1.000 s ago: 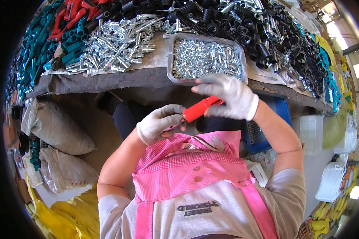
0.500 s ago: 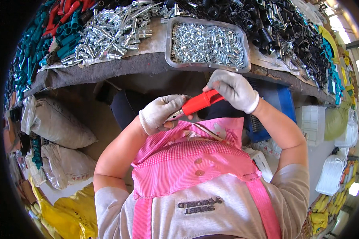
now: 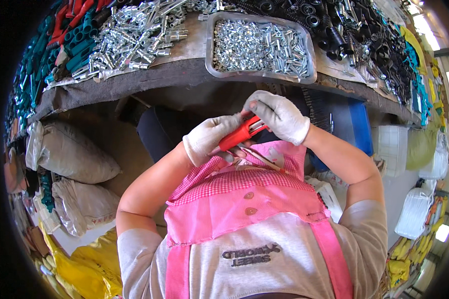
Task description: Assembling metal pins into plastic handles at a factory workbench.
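Note:
A red plastic sleeve (image 3: 236, 138), tube-shaped with an open slot, is held slantwise in front of my apron. Silvery metal shows inside the slot at its upper right end. My left hand (image 3: 212, 135), in a white-grey glove, is wrapped round the sleeve from the left. From the right, my gloved right hand (image 3: 279, 115) closes over the slotted end, thumb and fingers pressed together near the left fingertips. What lies under those fingertips is hidden. Below the sleeve, a thin rod-like thing (image 3: 259, 157) lies slanted across my pink apron (image 3: 244, 199).
A grey tray (image 3: 259, 74) of small metal parts stands at the bench edge. Heaps of metal fittings (image 3: 134, 42), teal tubes (image 3: 80, 52) and black parts (image 3: 334, 40) lie around it. White sacks (image 3: 77, 154) stand left; a blue crate (image 3: 359, 127) is below the bench at right.
The metal tube that stuck out of the sleeve's lower left end no longer shows there; metal now appears in the slot. My right hand has shifted left, and both hands are closer together.

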`<state>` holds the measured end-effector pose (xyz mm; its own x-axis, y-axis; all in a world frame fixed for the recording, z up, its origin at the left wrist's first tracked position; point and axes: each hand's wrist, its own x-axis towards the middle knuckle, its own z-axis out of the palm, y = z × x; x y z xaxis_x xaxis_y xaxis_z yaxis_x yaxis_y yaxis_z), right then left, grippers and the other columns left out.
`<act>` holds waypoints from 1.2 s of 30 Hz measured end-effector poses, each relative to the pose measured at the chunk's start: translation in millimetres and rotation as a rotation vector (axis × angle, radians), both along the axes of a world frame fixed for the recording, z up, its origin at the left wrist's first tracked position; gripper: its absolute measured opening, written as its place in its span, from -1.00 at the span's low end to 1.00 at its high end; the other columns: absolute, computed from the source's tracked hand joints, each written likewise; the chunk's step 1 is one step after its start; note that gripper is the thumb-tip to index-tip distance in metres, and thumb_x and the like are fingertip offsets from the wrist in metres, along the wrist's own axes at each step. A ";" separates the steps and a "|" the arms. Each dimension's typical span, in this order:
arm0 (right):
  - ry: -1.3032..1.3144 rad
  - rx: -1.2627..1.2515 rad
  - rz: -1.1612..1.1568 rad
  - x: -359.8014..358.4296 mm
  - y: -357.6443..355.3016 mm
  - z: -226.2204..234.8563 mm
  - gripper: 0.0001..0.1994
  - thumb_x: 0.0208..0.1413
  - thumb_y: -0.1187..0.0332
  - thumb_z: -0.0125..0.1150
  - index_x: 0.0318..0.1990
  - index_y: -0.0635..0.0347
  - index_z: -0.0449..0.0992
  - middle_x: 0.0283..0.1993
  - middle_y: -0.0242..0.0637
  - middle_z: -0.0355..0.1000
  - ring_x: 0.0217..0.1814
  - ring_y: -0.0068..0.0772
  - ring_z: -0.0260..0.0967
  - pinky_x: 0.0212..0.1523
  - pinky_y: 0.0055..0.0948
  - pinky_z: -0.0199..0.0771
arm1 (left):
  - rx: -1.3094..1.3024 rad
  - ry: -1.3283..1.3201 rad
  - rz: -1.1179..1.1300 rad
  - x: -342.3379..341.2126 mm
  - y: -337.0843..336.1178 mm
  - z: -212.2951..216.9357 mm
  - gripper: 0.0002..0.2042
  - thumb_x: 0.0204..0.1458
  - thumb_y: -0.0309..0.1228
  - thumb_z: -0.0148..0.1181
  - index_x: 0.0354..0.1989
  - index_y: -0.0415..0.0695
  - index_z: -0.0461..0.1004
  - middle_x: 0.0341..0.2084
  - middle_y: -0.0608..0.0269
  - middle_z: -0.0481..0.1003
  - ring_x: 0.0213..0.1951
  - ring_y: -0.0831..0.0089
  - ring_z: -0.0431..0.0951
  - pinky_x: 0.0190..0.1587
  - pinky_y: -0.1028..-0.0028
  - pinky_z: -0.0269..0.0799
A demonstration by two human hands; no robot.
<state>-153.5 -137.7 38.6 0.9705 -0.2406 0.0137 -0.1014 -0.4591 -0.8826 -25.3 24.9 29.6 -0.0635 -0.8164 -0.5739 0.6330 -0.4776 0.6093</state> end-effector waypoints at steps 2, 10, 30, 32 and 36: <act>0.078 0.087 -0.018 2.3 1.4 6.2 -0.74 0.30 0.28 -0.14 -0.26 0.25 0.44 -0.34 -0.34 0.36 -0.50 -0.59 0.28 -0.44 -0.59 0.33 | -0.035 0.002 -0.056 3.1 2.0 -4.1 -0.54 0.19 -0.05 -0.09 0.07 -0.17 0.26 -0.35 0.05 0.53 -0.68 0.61 0.36 -0.75 0.72 0.11; -0.092 0.011 0.097 1.8 -9.1 1.1 -0.77 0.26 0.28 -0.09 -0.20 0.25 0.43 -0.31 -0.24 0.40 -0.20 -0.32 0.39 -0.12 -0.43 0.37 | -0.213 0.201 -0.019 5.6 0.3 -13.4 -0.66 0.16 -0.24 0.04 0.00 -0.21 0.35 -0.38 0.22 0.50 -0.68 0.73 0.29 -0.71 0.75 0.05; -0.142 0.137 -0.312 5.6 -30.5 21.9 -0.88 0.05 0.57 0.11 -0.27 0.28 0.54 -0.40 -0.35 0.48 -0.40 -0.60 0.46 -0.36 -0.61 0.46 | -0.245 0.298 0.312 8.4 -16.2 -23.9 -0.65 0.16 -0.18 0.04 0.03 -0.10 0.28 -0.38 0.24 0.43 -0.69 0.68 0.25 -0.76 0.75 -0.06; -0.263 0.020 -0.233 4.9 -8.1 7.6 -0.86 -0.02 0.60 0.17 -0.27 0.24 0.55 -0.38 -0.32 0.49 -0.43 -0.57 0.45 -0.41 -0.60 0.44 | -0.234 0.269 0.291 7.2 -18.7 -25.6 -0.67 0.17 -0.19 0.03 0.02 -0.09 0.30 -0.39 0.27 0.44 -0.69 0.68 0.25 -0.75 0.75 -0.06; -0.209 -0.249 -0.267 5.8 4.8 4.3 -0.84 -0.13 0.57 0.26 -0.32 0.21 0.56 -0.38 -0.24 0.48 -0.43 -0.42 0.49 -0.42 -0.53 0.45 | -0.222 0.227 0.307 5.0 -17.5 -22.4 -0.72 0.18 -0.20 0.02 -0.04 -0.07 0.37 -0.41 0.31 0.46 -0.69 0.69 0.25 -0.75 0.74 -0.06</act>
<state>-147.7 -132.8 42.9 0.8447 -0.4477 0.2932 -0.0760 -0.6426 -0.7624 -20.3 7.4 7.2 0.0970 -0.9190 -0.3821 0.8547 -0.1198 0.5052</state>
